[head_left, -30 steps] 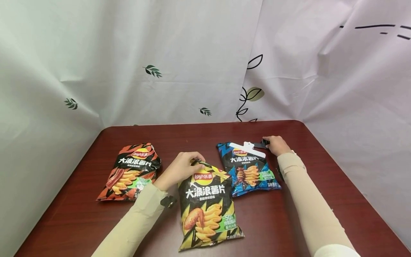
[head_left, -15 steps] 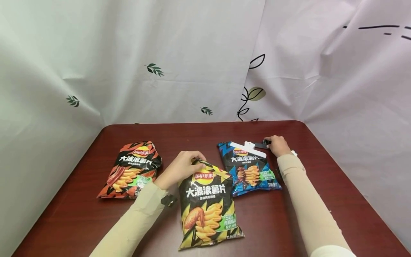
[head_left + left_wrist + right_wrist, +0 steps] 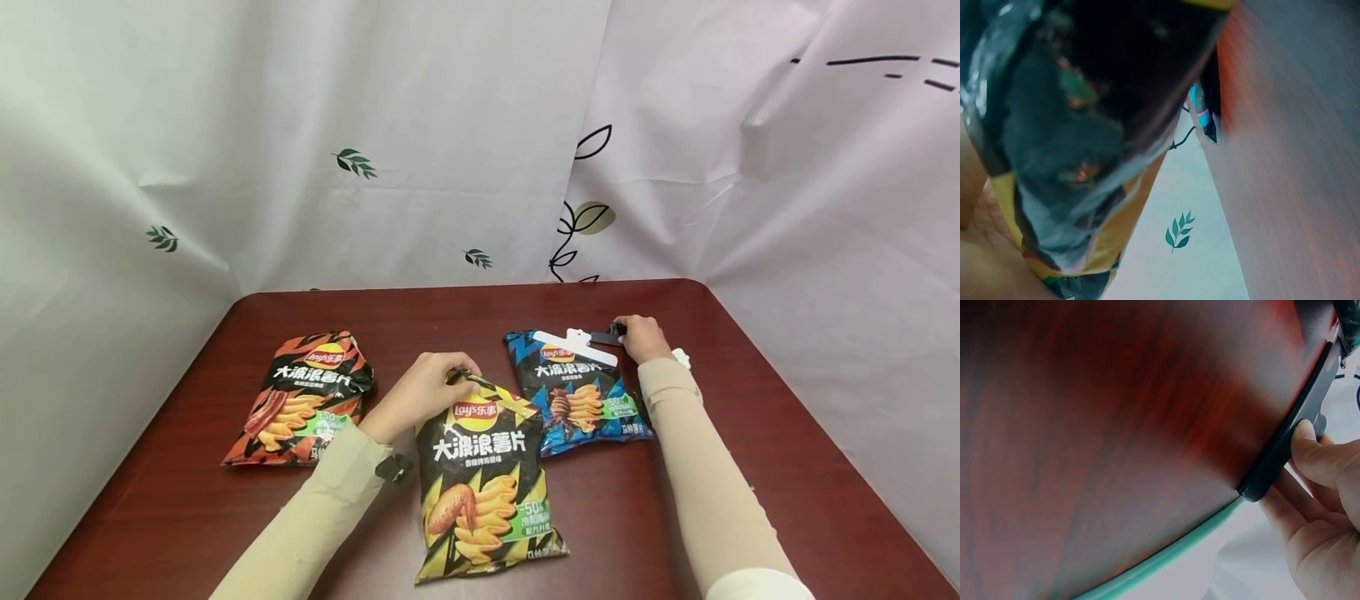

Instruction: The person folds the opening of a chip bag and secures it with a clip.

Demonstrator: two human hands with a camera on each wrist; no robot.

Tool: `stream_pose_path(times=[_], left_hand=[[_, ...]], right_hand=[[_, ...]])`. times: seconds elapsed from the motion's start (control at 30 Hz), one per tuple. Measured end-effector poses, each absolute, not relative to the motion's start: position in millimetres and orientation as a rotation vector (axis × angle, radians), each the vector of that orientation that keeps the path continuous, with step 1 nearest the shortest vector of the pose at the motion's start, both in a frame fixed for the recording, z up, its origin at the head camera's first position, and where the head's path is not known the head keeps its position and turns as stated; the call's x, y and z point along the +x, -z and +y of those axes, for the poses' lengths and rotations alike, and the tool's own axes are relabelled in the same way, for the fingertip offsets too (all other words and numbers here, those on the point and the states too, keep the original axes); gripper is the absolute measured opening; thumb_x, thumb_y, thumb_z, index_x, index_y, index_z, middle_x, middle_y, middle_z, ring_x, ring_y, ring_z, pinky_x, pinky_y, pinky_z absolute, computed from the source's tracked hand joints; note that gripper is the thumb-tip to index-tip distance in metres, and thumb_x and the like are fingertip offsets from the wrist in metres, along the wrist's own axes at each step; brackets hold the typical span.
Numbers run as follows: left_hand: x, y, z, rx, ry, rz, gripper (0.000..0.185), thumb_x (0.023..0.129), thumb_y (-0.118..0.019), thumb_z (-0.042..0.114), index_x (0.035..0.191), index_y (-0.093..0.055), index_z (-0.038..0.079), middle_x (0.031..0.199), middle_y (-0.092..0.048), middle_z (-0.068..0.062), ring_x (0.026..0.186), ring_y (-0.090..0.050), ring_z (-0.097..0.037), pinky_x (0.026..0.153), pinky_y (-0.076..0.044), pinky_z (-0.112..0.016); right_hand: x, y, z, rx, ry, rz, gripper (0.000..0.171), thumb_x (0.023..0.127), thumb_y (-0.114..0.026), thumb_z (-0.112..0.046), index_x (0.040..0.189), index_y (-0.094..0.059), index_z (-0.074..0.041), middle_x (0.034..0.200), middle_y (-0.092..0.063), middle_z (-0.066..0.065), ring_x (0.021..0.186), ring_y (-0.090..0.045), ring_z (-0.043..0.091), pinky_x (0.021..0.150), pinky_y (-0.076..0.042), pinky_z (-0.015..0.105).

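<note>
Both hands partly hidden behind yellow-black bag and black clip

Left on the red-brown wooden table — orange-and-black foil bag; front centre, yellow-and-black foil bag; behind it rightward, blue-and-black foil bag — across its top, long white plastic clip; right of that, long black plastic bar.

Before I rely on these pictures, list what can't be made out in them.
Head view: the lower right corner of the red bag, hidden by the left sleeve.
Head view: what the white object is; the right sleeve partly covers it.
Left wrist view: print on the yellow-and-black bag, blurred and cut off by the top edge.
Right wrist view: some fingertips of the right hand, hidden behind the black object.
</note>
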State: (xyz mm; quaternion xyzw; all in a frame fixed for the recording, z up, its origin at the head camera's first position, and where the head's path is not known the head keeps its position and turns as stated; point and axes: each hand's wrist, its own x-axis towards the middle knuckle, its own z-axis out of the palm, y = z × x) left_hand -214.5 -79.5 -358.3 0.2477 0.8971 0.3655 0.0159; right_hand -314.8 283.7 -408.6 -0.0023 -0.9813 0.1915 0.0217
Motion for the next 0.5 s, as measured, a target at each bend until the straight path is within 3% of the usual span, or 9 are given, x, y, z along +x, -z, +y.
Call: stream_pose_path(times=[0.5], left_hand=[[-213.8,358.1,-80.9,0.790,-1.114,2.817,0.007,0.090,-0.068,0.019,0.096,-0.070,0.017,0.091,-0.069,0.002,0.079,-0.059,-0.008,0.073,-0.049,-0.029]], right_hand=[[-314.7,409.7,281.9,-0.013,-0.598,-3.023,0.032,0.094,-0.054,0.002,0.126,-0.057,0.003,0.124,-0.057,0.032,0.109,-0.058,0.047,0.090,-0.049,0.055]])
